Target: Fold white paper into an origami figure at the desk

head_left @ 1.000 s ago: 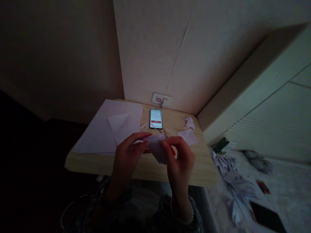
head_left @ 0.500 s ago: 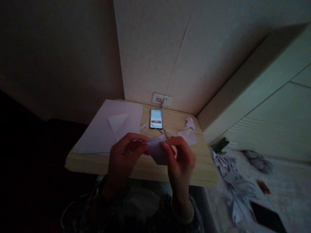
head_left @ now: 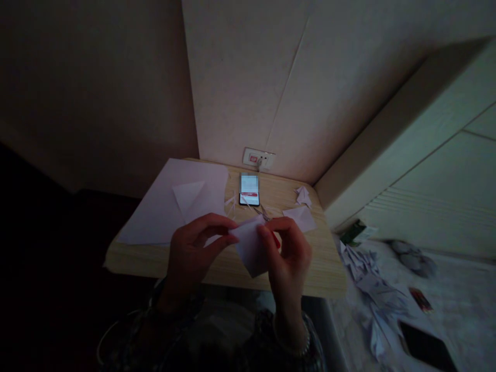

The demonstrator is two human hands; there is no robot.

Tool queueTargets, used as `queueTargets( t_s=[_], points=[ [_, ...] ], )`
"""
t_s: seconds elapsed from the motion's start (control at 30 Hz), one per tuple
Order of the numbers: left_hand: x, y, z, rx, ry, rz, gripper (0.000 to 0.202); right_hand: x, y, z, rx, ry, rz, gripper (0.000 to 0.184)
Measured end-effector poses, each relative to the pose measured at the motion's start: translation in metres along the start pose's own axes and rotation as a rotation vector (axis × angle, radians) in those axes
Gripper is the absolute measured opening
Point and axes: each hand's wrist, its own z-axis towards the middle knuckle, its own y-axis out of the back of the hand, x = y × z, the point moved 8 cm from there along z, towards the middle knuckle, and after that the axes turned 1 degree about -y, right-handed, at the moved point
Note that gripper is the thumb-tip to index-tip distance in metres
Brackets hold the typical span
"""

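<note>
A small sheet of white paper hangs between my two hands, above the front part of the wooden table. The thumb and fingers of my left hand pinch its upper left corner. At its upper right edge, my right hand grips it with the thumb on the near side. Behind my right fingers lies a pair of scissors with red handles, partly hidden. Thin paper strips lie beyond my left fingertips.
Large white sheets with a folded piece on top cover the table's left. A lit phone stands at the back below a wall socket. Right are a folded paper shape, a paper square and a paper heap.
The paper's lower part now hangs further down, ending in a point. My left thumb has shifted slightly outward to the corner; my right hand stays almost in place.
</note>
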Motion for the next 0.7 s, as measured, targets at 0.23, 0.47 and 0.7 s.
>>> queueTargets(
  t_s=[0.23,0.47,0.7],
  points=[
    [-0.002,0.001,0.002,0.008,-0.073,0.022,0.017,-0.009,-0.001,0.003,0.034,-0.119,0.002,0.012],
    [0.001,0.001,0.002,0.049,-0.103,0.047,0.016,-0.012,-0.001,0.004,0.073,-0.150,0.065,0.012],
    [0.001,-0.001,0.002,0.059,-0.077,0.048,0.015,-0.013,-0.001,0.003,0.043,-0.168,0.118,0.016]
  ],
)
